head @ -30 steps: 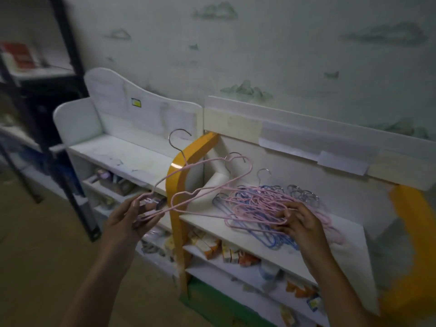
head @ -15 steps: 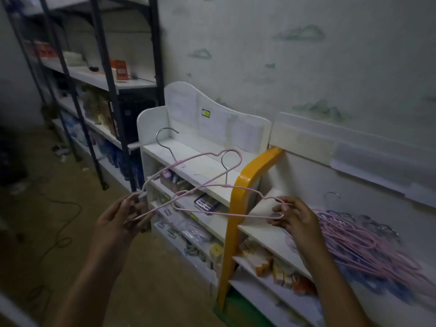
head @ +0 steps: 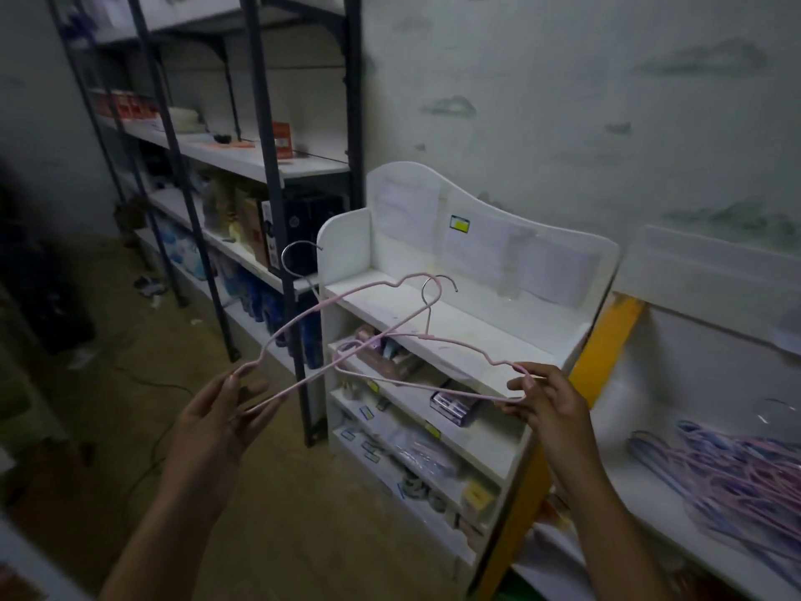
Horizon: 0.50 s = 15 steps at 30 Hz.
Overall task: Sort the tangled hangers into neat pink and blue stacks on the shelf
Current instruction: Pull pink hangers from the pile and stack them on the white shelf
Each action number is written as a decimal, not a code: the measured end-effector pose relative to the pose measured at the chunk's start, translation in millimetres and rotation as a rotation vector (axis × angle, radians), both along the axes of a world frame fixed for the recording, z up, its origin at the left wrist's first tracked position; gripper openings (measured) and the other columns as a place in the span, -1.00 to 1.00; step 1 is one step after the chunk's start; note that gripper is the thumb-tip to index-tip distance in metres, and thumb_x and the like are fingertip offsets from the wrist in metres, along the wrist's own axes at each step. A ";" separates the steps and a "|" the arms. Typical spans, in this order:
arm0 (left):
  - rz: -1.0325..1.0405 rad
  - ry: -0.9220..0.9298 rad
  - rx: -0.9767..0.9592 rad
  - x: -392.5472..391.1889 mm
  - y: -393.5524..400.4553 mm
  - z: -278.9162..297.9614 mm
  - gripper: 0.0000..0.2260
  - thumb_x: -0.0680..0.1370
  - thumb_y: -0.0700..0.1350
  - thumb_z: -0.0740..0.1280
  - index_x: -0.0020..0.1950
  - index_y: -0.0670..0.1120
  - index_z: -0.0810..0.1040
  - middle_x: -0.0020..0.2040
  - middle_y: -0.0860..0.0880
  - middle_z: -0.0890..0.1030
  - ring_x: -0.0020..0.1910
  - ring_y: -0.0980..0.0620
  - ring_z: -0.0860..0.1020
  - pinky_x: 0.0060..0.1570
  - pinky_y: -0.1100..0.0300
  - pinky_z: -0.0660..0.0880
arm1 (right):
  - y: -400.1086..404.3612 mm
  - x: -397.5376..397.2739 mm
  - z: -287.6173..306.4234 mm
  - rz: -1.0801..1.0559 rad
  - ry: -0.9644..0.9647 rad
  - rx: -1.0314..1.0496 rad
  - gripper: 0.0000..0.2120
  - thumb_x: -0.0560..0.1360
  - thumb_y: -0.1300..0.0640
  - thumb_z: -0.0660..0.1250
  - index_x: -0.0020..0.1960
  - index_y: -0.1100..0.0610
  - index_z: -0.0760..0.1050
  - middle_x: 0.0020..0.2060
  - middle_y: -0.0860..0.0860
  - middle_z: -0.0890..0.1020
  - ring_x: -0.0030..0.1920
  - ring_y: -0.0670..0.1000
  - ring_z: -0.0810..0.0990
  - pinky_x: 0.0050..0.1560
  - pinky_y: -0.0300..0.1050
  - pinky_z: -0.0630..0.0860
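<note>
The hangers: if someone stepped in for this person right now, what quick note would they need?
Left hand: shut on the end of one pink hanger, held up in the air.
Right hand: pinching the end of a second pink hanger. The two cross in the middle and may be hooked together.
Tangled pile of pink and blue hangers lies on the shelf at far right.
Top of the white shelf ahead is bare.
Done: two pink ones pulled out.
Left: part them, start a pink stack, then sort the pile; no neat stacks are visible.

Two pink hangers held, one per hand.
Left hand [head: 216, 420] pinches first pink hanger [head: 303, 314]; right hand [head: 548, 399] pinches second pink hanger [head: 455, 340], crossing between hands.
</note>
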State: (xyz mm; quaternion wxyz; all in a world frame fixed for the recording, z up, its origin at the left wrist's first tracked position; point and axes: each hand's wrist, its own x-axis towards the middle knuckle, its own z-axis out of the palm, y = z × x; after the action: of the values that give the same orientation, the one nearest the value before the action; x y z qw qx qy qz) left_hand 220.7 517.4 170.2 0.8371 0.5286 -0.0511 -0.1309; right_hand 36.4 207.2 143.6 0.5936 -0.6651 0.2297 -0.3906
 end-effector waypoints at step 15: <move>0.106 0.110 -0.014 144.2 5.3 -27.9 -0.78 0.64 -0.15 0.17 0.11 -0.12 0.60 -0.04 -0.15 0.65 -0.07 -0.07 0.67 -0.18 0.15 0.65 | -8.2 173.1 -15.9 0.038 0.064 0.081 -0.84 0.62 0.16 0.22 0.11 0.10 0.57 -0.09 0.08 0.66 -0.20 0.13 0.70 -0.16 -0.15 0.65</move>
State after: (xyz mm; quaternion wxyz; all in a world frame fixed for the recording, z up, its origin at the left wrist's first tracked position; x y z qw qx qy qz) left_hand 364.9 522.7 142.4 0.8480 0.5168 0.0222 -0.1151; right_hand 209.5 199.0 127.7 0.6195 -0.6569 0.2516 -0.3483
